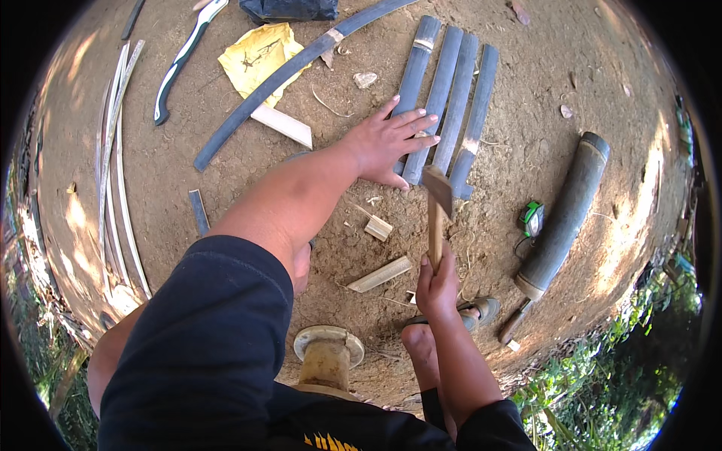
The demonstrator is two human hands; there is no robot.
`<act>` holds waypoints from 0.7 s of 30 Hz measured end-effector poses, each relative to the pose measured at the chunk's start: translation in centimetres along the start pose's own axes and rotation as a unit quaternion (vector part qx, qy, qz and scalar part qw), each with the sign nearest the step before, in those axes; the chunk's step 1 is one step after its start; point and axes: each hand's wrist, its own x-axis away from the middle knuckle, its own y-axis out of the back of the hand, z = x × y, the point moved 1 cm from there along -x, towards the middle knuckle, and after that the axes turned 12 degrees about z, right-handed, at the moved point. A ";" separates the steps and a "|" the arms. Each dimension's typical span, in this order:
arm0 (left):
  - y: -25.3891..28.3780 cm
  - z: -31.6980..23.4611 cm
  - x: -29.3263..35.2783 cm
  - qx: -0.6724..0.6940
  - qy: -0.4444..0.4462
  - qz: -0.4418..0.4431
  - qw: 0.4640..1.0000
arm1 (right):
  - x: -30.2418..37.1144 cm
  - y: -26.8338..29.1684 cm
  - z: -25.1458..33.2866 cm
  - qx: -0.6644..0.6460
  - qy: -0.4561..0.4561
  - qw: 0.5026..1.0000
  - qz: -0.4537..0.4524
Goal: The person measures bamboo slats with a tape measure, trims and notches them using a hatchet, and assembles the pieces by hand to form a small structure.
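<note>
Several dark split bamboo pieces (445, 98) lie side by side on the dirt, ahead of me. My left hand (392, 144) rests flat with spread fingers across the near part of the leftmost ones, gripping nothing. Wrapped around the wooden handle of a small hatchet (438, 192) is my right hand (438, 284). The hatchet's metal head is raised near the close ends of the bamboo pieces; whether it touches them I cannot tell. Below the left hand lie a short bamboo offcut (378, 228) and a longer pale one (380, 274).
At right lie a thick bamboo tube (568, 214), a green-black tape measure (532, 219) and a wooden-handled tool (515, 323). Left are thin strips (113, 165), a white-black handle (180, 68), a yellow sheet (259, 56) and a long curved bamboo strip (282, 74). A flanged yellowish post (326, 368) stands close.
</note>
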 end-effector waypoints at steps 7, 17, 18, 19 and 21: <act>0.2 0.0 -0.2 0.001 -0.008 0.002 1.000 | 0.0 0.1 0.6 -0.109 0.085 0.989 -0.046; -0.6 0.2 -0.2 0.009 -0.011 -0.022 1.000 | -0.4 -0.9 -0.3 -0.025 0.163 0.984 -0.060; -0.4 0.2 -0.3 0.008 -0.014 -0.022 1.000 | -1.0 -1.1 -0.4 -0.020 0.167 0.984 -0.066; -0.2 0.0 -0.3 0.006 -0.011 -0.016 1.000 | -1.7 -1.3 -0.7 0.023 0.086 0.996 -0.031; 0.3 -0.2 -0.1 0.002 -0.004 -0.006 1.000 | -1.8 -1.0 -1.0 0.087 -0.053 0.994 0.049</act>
